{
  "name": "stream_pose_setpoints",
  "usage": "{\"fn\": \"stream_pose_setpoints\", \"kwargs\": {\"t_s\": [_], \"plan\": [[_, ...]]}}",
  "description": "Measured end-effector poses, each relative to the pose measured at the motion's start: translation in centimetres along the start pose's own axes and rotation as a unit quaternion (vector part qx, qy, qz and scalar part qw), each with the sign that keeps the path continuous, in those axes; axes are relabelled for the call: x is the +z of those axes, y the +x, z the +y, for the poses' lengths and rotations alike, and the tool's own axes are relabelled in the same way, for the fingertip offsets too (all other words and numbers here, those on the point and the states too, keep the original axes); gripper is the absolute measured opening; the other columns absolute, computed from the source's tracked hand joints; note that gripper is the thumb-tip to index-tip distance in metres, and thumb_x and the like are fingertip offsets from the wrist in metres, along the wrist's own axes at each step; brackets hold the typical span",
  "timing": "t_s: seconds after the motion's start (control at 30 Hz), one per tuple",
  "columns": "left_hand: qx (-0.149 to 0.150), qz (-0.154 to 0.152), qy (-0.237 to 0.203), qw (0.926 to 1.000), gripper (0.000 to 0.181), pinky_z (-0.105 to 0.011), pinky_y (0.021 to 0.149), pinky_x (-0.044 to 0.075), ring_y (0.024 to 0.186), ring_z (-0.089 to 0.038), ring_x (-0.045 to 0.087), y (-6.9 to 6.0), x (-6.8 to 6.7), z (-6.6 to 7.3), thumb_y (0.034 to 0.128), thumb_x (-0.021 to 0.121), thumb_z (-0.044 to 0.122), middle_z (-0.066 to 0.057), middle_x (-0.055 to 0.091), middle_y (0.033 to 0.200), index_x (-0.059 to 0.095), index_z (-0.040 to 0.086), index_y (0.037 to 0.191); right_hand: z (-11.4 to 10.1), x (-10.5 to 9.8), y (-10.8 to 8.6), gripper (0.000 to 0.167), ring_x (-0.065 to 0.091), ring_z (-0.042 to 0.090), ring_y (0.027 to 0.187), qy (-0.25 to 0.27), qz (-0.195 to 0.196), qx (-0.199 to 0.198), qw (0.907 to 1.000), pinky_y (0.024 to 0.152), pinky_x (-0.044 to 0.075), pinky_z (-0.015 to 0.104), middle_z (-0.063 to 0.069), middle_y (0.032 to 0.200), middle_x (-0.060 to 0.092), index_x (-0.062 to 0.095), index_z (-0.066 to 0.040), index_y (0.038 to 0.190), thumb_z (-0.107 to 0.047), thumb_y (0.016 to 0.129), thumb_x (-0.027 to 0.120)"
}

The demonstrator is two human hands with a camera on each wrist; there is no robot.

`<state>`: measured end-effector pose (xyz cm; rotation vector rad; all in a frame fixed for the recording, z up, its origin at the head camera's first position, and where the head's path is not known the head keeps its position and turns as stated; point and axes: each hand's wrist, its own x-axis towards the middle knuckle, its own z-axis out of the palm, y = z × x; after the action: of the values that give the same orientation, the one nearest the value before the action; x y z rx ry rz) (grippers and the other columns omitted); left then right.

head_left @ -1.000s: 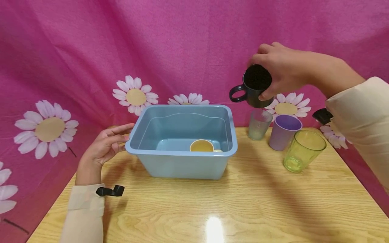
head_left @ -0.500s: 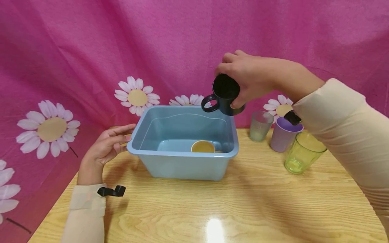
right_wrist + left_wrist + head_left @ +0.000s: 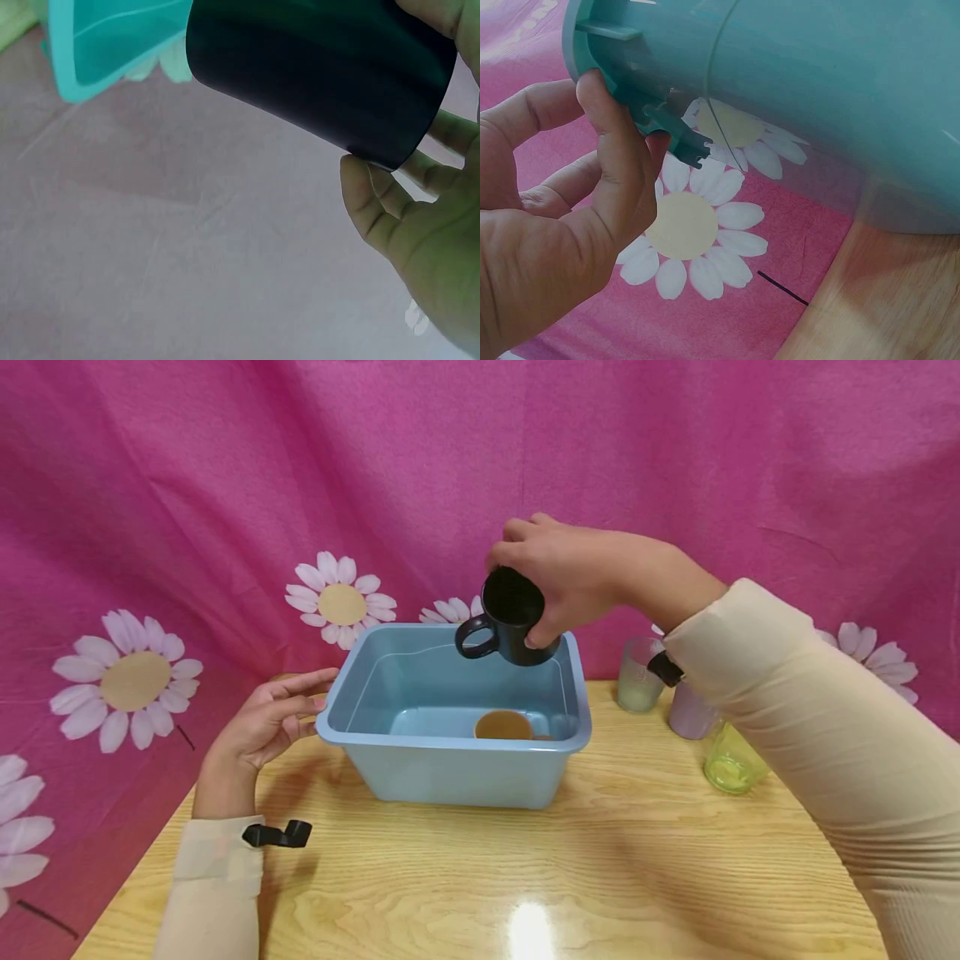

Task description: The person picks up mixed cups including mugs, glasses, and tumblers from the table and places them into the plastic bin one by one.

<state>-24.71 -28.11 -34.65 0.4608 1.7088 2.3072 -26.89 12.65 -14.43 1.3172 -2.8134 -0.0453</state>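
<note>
Mug (image 3: 512,631), black and tilted, is moving leftward and is now hanging above the blue tub (image 3: 457,775), the fingers of the right hand (image 3: 577,572) grasping its body; the work is apparently shifting to the tub, though the mug is not yet resting inside. Ochre cup (image 3: 504,726) is sitting within, while the left hand (image 3: 262,722), its fingers loosely extended, is touching the tub's rim. Frosted glass (image 3: 636,681), purple cup (image 3: 688,713) and yellow-green glass (image 3: 733,764) are remaining at right on the tabletop (image 3: 442,877).
</note>
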Motion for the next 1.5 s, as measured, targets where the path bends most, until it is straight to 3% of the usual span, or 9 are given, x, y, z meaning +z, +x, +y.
{"fn": "stream_pose_setpoints", "kwargs": {"t_s": [0.43, 0.77, 1.13, 1.5], "plan": [[0.001, 0.003, 0.005, 1.0, 0.041, -0.035, 0.083, 0.061, 0.099, -0.018, 0.073, 0.1, 0.2, 0.1, 0.0997, 0.051, -0.011, -0.004, 0.071, 0.124, 0.068, 0.005, 0.133, -2.1, 2.9, 2.9, 0.08, 0.043, 0.026, 0.117, -0.006, -0.025, -0.008, 0.9996, 0.085, 0.054, 0.039, 0.006, 0.127, 0.053, 0.055, -0.013, 0.138, -0.038, 0.071, 0.091], [-0.002, 0.003, 0.011, 0.9999, 0.042, -0.033, 0.082, 0.06, 0.097, -0.016, 0.072, 0.1, 0.3, 0.1, 0.0997, 0.051, -0.01, -0.004, 0.071, 0.121, 0.066, 0.004, 0.136, -3.3, 4.9, 4.9, 0.076, 0.046, 0.024, 0.113, 0.008, -0.027, -0.031, 0.9991, 0.088, 0.051, 0.036, 0.004, 0.124, 0.054, 0.057, -0.013, 0.138, -0.043, 0.075, 0.088], [-0.003, 0.007, 0.019, 0.9998, 0.041, -0.031, 0.079, 0.059, 0.095, -0.016, 0.072, 0.1, 0.2, 0.3, 0.1005, 0.051, -0.009, -0.004, 0.071, 0.12, 0.067, 0.006, 0.135, -5.0, 6.2, 7.4, 0.08, 0.047, 0.019, 0.113, 0.013, -0.029, -0.014, 0.9994, 0.086, 0.054, 0.033, 0.002, 0.125, 0.054, 0.055, -0.015, 0.138, -0.05, 0.074, 0.088], [-0.006, 0.011, 0.021, 0.9997, 0.04, -0.031, 0.08, 0.059, 0.096, -0.017, 0.071, 0.1, 0.1, 0.2, 0.1004, 0.053, -0.008, -0.004, 0.07, 0.122, 0.069, 0.008, 0.133, -5.4, 7.7, 10.1, 0.08, 0.051, 0.017, 0.113, 0.052, -0.035, 0.007, 0.998, 0.083, 0.056, 0.031, 0.003, 0.126, 0.055, 0.054, -0.014, 0.138, -0.049, 0.074, 0.088]]}}
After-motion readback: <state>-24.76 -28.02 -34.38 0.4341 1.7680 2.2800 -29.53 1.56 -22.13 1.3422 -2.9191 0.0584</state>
